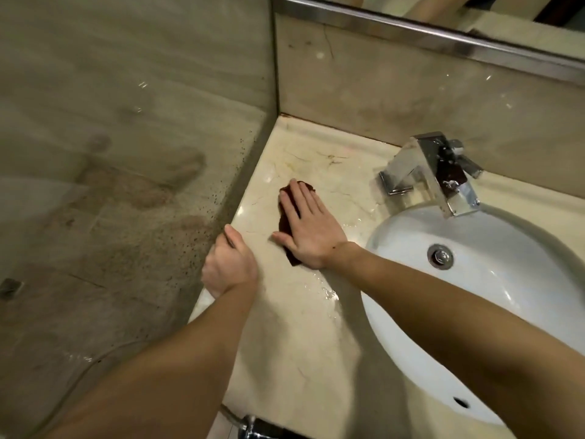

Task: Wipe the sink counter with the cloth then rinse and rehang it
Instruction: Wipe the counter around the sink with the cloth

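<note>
1. The right hand (305,229) lies flat and released, its straight fingers pressing down on the cloth (284,221).
2. The cloth is dark red-brown and sits on the worktop (300,343) to the left of the sink (408,239). Most of it is hidden under the palm, with only its far tip, left edge and near corner showing.
3. The left hand (229,264) is clenched over the worktop's left edge, thumb on top. Its fingertips are hidden by the back of the hand, so how firmly it grasps the edge is unclear.
4. A thin film of water (329,293) glistens on the marble just nearer than the right wrist.
5. The white sink is cut off at the right, and the right forearm crosses its near rim. Its drain (440,255) shows in the bowl.
6. A chrome faucet (437,172) stands behind the sink, its spout over the bowl.
7. At the left, a glass panel (126,185) is smeared and speckled, and what lies behind it is blurred.
8. The mirror (443,7) is cut off at the top, its reflection unreadable.
9. A chrome fitting (253,427) at the bottom edge is cut off.
</note>
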